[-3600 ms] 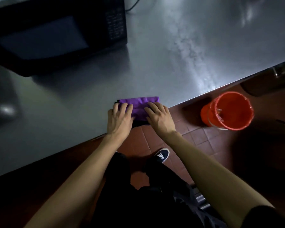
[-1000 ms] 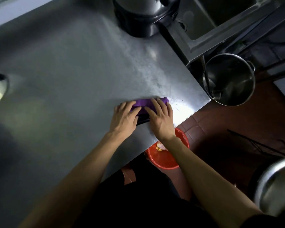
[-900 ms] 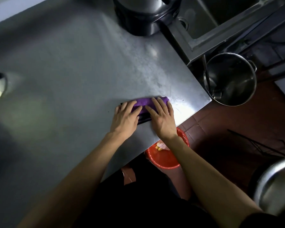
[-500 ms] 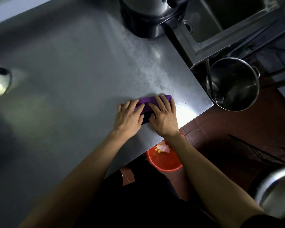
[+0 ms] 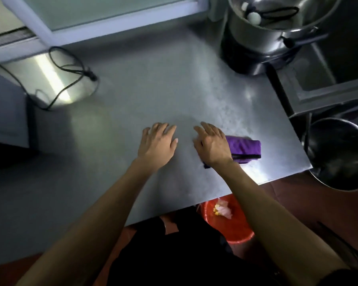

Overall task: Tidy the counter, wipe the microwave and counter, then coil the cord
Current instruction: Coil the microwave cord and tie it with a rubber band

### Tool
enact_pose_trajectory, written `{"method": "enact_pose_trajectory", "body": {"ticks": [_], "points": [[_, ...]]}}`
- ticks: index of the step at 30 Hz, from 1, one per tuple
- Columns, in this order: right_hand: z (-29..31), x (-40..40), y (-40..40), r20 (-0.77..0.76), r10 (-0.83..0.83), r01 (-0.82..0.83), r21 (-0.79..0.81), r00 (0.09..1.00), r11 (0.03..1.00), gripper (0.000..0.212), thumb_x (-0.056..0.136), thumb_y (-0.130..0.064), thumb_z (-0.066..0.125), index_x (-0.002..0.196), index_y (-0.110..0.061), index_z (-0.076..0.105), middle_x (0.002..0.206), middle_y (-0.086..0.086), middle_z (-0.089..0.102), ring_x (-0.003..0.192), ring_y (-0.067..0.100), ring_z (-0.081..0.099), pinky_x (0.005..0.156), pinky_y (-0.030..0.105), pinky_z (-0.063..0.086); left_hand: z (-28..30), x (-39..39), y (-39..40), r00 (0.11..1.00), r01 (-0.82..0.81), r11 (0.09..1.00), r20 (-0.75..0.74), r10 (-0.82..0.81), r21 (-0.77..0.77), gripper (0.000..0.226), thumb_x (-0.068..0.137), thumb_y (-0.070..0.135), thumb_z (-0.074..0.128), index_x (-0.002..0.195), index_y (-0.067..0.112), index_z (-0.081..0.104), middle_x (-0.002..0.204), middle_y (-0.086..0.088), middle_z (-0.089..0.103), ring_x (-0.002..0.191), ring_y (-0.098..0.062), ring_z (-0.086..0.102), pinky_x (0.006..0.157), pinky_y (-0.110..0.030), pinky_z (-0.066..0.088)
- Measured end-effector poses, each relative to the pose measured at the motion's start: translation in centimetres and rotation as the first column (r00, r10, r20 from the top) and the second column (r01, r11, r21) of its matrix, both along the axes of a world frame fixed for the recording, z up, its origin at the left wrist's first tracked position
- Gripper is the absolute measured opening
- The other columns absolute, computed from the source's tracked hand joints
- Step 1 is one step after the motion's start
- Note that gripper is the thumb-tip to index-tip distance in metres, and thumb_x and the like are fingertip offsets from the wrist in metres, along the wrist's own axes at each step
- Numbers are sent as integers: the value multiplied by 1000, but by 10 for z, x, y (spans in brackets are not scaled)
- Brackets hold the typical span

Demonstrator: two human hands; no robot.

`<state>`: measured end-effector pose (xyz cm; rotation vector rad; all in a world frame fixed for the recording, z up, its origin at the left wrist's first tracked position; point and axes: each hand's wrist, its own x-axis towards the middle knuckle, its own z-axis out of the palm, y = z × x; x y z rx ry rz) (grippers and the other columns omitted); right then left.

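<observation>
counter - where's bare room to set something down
Bare steel lies between the black cord at back left and the big steel pot at back right. The front left of the steel counter is bare too. The front right corner is crowded by the folded purple cloth.

Left hand (image 5: 157, 142) has come off the purple cloth (image 5: 243, 148) and now lies flat, fingers spread, on the bare tabletop (image 5: 132, 112), apart from the right hand (image 5: 213, 145). The cloth, previously under both palms, now projects to the right of the right hand, whose heel alone covers its left end.
</observation>
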<state>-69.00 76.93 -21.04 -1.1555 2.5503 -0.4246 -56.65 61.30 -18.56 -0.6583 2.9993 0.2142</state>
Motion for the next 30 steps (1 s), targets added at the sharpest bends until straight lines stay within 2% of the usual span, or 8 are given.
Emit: {"method": "enact_pose_trajectory", "body": {"ticks": [5,8,14,18,23,26,30], "points": [[27,43,-63,-8,146,-146,-13,989,989,46,102,-33,48,146,-18,46,156,12,39,144,30,34,116,44,28,19,68,-46,989,-145,989,3,145,-6,51,94,39,46,138,14,55,134,-9,60,126,-31,51,99,-47,39],[41,77,-97,7,217,-217,-5,976,976,48,104,-33,45,149,-20,41,159,10,35,147,29,30,118,42,23,29,113,-74,973,-229,973,-11,229,13,51,96,38,48,140,14,53,137,-9,58,128,-31,50,99,-47,40],[65,158,-154,-6,301,-301,31,954,953,50,104,-34,44,152,-22,36,160,6,34,147,27,29,117,42,24,44,203,-125,940,-336,937,-33,340,93,51,98,36,50,144,14,48,140,-9,55,130,-31,46,102,-47,38],[80,208,-188,-14,326,-326,30,945,945,50,103,-33,47,151,-21,39,158,7,37,145,28,33,116,42,27,53,258,-152,914,-380,911,-84,396,162,51,100,36,48,146,14,46,143,-9,53,131,-32,44,106,-47,37],[92,251,-222,4,315,-315,18,949,949,50,102,-33,50,149,-19,43,153,8,44,139,29,42,114,43,35,68,310,-176,904,-377,907,-140,405,190,50,100,33,51,145,12,48,142,-11,54,129,-33,47,101,-42,37],[97,267,-232,-6,294,-294,-17,956,956,47,100,-32,53,145,-17,49,146,6,53,132,29,50,111,42,38,72,329,-189,894,-380,899,-162,417,218,48,98,31,54,142,11,52,138,-12,58,125,-34,51,97,-44,42],[103,271,-235,23,249,-248,-25,968,968,47,101,-31,53,145,-17,49,148,5,52,133,28,49,112,41,37,73,334,-198,896,-363,898,-172,410,249,46,98,31,55,140,10,54,135,-12,60,123,-35,53,96,-45,45]]}}
